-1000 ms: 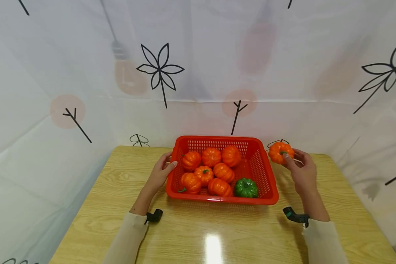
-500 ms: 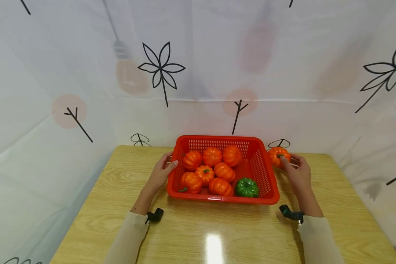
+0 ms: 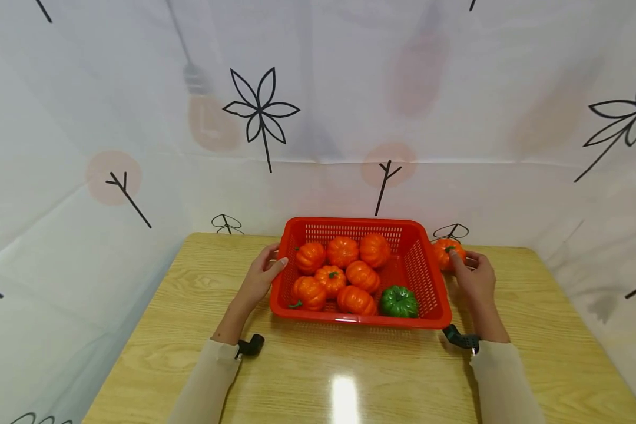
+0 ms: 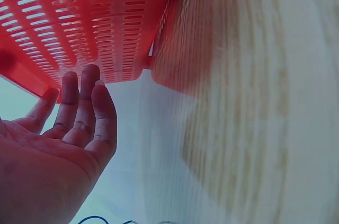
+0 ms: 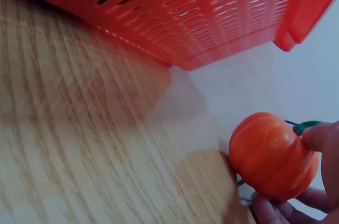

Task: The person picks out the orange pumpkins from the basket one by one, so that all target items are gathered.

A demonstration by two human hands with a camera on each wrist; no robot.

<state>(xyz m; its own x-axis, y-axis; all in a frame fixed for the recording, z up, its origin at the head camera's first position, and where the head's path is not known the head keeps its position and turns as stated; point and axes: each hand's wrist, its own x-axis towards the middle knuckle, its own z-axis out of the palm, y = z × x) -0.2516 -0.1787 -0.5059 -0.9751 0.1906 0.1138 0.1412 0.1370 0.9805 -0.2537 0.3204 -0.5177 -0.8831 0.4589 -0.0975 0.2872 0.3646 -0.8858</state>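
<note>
A red perforated plastic basket (image 3: 360, 323) sits mid-table, holding several small orange pumpkins (image 3: 355, 301) and one green pumpkin (image 3: 399, 302). My left hand (image 3: 258, 277) holds the basket's left side, thumb at the rim and fingers along the outer wall; the left wrist view shows these fingers (image 4: 90, 102) close against the slotted wall. Outside the right wall, my right hand (image 3: 476, 280) grips another orange pumpkin (image 3: 447, 253) by its side. In the right wrist view the thumb presses beside the green stem of this pumpkin (image 5: 270, 155), with other fingers beneath it, low by the tabletop.
The wood-grain table (image 3: 318, 377) extends in front of the basket and to both sides. A white curtain (image 3: 328, 129) printed with plants hangs right behind the table's back edge. Small black devices (image 3: 251, 345) are strapped at both wrists.
My right hand has lowered the orange pumpkin and moved it slightly left, towards the table beside the basket. My left hand stays at the basket's left side.
</note>
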